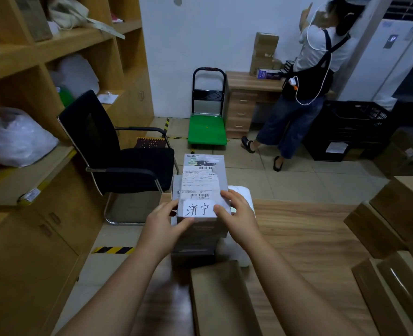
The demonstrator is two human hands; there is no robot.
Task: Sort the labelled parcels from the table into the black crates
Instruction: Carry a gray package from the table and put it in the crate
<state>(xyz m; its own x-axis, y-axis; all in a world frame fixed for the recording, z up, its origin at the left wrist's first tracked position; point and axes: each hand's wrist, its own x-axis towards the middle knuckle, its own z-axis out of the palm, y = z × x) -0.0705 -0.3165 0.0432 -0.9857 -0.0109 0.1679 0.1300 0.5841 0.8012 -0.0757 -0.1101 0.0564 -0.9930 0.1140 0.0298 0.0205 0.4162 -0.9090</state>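
A grey parcel (200,180) with a shipping label and a white handwritten tag lies on top of a stack of grey boxes (195,241) at the wooden table's (304,236) left end. My left hand (164,221) grips its near left corner. My right hand (237,212) grips its near right corner, fingers over the top. Several cardboard parcels lie on the table: one (220,297) close in front of me, others (394,229) at the right. Black crates (350,129) stand stacked on the floor at the far right.
A black office chair (118,154) stands left of the table beside wooden shelving (31,93). A green platform trolley (207,127) is parked at the far wall. Another person (309,88) stands at a wooden desk (246,103) next to the crates.
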